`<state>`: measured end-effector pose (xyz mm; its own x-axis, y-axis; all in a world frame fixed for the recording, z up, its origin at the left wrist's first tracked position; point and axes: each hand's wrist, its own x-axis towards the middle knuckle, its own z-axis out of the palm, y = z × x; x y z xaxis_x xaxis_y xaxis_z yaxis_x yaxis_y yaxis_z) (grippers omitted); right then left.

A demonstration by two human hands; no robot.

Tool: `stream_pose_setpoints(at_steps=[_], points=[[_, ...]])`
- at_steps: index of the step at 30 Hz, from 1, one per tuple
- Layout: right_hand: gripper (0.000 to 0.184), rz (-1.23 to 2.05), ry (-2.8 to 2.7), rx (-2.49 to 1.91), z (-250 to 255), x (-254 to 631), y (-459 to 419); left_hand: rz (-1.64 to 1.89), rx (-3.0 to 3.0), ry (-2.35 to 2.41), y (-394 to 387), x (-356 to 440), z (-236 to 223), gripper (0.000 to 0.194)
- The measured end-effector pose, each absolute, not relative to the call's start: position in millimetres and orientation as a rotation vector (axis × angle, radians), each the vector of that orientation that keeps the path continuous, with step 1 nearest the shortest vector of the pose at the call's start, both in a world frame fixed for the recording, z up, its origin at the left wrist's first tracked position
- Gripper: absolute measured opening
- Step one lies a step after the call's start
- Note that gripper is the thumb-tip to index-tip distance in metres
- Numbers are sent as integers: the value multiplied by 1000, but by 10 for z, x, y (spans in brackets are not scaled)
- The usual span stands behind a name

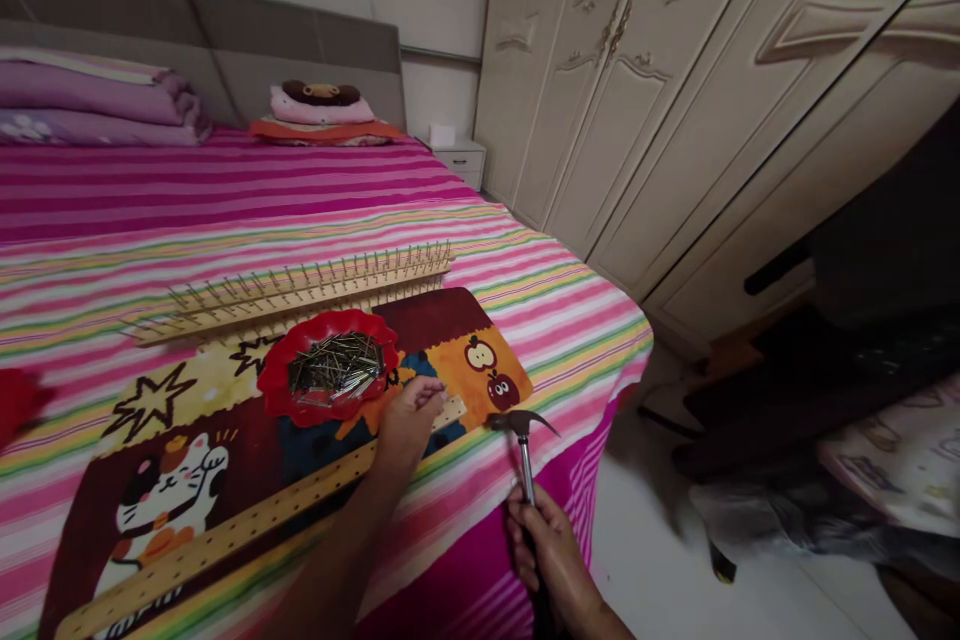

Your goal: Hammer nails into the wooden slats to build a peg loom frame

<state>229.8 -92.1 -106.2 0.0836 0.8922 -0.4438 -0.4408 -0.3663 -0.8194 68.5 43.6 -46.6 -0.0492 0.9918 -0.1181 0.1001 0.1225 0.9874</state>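
Note:
My right hand [551, 545] grips a claw hammer [526, 465] by its handle, its head raised near the front edge of the bed. My left hand [416, 410] is over the far right part of a long wooden strip [292, 505] with rows of small holes. Its fingers are pinched together; whatever they hold is too small to make out. Just beyond that hand, a red scalloped bowl [276, 382] holds a heap of nails [337, 370]. Underneath lies a patterned mat [255, 430] with a cat and apples printed on it.
Behind the bowl lie wooden strips [315, 298] bristling with upright nails. A striped sheet [574, 315] covers the bed. Folded bedding [97, 100] sits by the headboard. A wardrobe [600, 90] stands to the right, with dark furniture and covered items on the floor.

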Motion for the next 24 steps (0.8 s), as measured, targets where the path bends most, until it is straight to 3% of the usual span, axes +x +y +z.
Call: stream_pose_setpoints(at_steps=[14, 21, 24], points=[[25, 1506, -530, -1311, -949, 2250, -941, 955, 1477, 1529, 406, 713, -507, 16], [34, 1429, -659, -1379, -430, 2330, -854, 894, 1689, 1589, 369, 704, -529, 19], [49, 1358, -836, -1411, -145, 2373, -730, 876, 1707, 1589, 363, 708, -514, 19]])
